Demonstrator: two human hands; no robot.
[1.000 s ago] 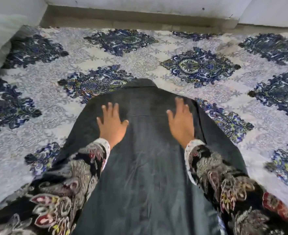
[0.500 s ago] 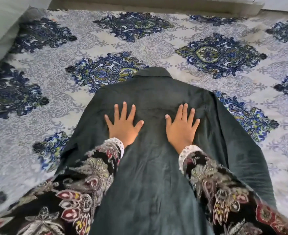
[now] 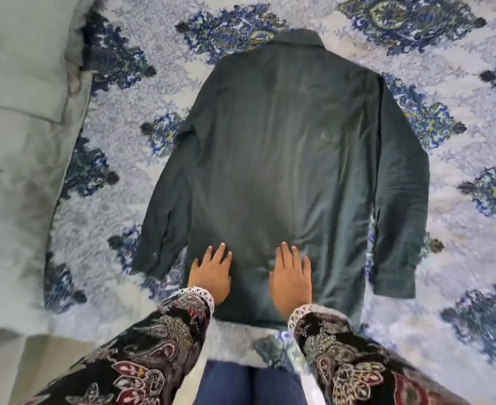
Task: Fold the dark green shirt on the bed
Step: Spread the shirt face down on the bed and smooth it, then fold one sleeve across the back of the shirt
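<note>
Left hand (image 3: 211, 273) and right hand (image 3: 292, 280) pressed flat, fingers extended, apart, nothing gripped, near hem of shirt (image 3: 284, 147); shirt spread back-up on bed (image 3: 460, 331), collar far end

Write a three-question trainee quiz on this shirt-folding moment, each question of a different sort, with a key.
1. True or false: the dark green collared shirt lies with its collar pointing away from the person.
2. Multiple choice: where do the left hand and right hand rest? A) on the collar B) flat on the shirt's body near the hem C) on the cuffs
3. Fill in: both long sleeves lie ___ the shirt's body on the blue-and-white patterned bedspread.

Key: 1 true; 2 B; 3 alongside.
</note>
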